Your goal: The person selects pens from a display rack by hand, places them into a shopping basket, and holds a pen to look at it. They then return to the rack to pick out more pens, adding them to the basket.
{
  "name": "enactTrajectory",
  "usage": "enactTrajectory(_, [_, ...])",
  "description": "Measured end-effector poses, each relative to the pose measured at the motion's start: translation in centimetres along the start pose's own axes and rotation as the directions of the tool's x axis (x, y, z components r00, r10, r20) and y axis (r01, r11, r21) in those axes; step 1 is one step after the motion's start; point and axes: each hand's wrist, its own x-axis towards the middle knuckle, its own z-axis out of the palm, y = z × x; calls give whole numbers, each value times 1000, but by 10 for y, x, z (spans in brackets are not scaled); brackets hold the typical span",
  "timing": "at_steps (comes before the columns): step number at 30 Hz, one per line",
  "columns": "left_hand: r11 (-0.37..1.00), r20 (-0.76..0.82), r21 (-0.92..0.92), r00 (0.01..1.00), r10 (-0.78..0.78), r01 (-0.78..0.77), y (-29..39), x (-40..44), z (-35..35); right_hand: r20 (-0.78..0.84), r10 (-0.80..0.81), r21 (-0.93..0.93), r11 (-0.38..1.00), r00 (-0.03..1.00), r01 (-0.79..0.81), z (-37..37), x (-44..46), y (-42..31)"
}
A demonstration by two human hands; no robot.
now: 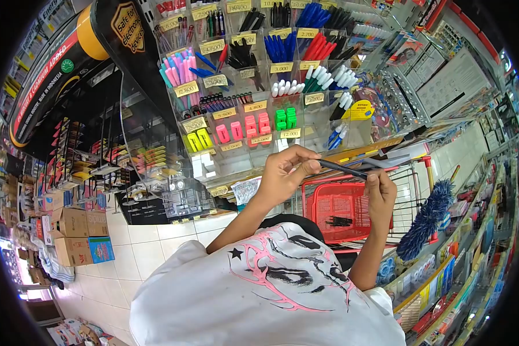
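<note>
A slim black pen (pixel 341 168) is held crosswise in front of me, above a red shopping basket (pixel 318 203). Its left end sits between the thumb and fingers of my left hand (pixel 288 172). At the other end my right hand (pixel 382 191) pinches it, thumb against curled fingers. Several black pens (pixel 339 221) lie at the bottom of the basket. Just beyond my left hand are green highlighters (pixel 285 119) and pink highlighters (pixel 257 126) in a clear pen display rack (pixel 236 164) with price tags.
The basket sits in a wire trolley (pixel 406 193) with red bars. A blue fluffy duster (pixel 427 222) stands at its right, beside stocked shelves (pixel 444 282). On the left are a black battery stand (pixel 134 86) and cardboard boxes (pixel 75 230) on the tiled floor (pixel 138 254).
</note>
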Motion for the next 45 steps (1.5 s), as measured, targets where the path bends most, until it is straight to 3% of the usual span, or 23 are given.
enactTrajectory(4, [998, 15, -13, 998, -59, 59, -2, 1, 1, 12, 43, -7, 999, 999, -43, 2, -3, 1])
enactTrajectory(7, [997, 8, -38, 998, -63, 63, -4, 4, 2, -214, -84, 167, 978, 973, 121, 20, 0, -6])
enactTrajectory(13, [997, -16, -66, 999, -49, 47, -10, 4, -4, 62, 55, 245, 967, 997, -68, 2, -10, 11])
enactTrajectory(15, [996, -6, -71, 998, -60, 60, -13, 3, -5, 65, 67, 245, 966, 996, -81, 4, -9, 13])
enactTrajectory(17, [988, 0, -113, 995, -101, 100, -16, 0, -4, -57, 9, 304, 953, 998, 9, 17, -5, 5])
enactTrajectory(21, [982, -43, -133, 989, -144, 138, -22, -5, -5, -66, 26, 390, 921, 997, 2, 27, 2, -11])
enactTrajectory(25, [966, -15, -199, 985, -173, 167, -21, -9, -6, -57, -5, 365, 931, 998, 25, 28, 22, -18])
enactTrajectory(31, [963, 30, -186, 981, -192, 194, -14, -13, -8, -155, -149, 395, 897, 977, 200, 30, 66, -62])
enactTrajectory(39, [961, -3, -143, 971, -239, 236, -20, -28, -24, -111, -361, 273, 884, 926, 378, 42, 103, -105])
enactTrajectory(41, [956, -17, -145, 965, -261, 255, -23, -31, -28, -164, -423, 146, 883, 891, 447, 50, 119, -115])
enactTrajectory(43, [960, -21, -135, 968, -250, 245, -27, -35, -31, -198, -480, 166, 843, 855, 512, 62, 146, -128])
enactTrajectory(45, [963, -15, -121, 970, -243, 240, -26, -39, -31, -316, -616, 75, 742, 721, 667, 73, 175, -138])
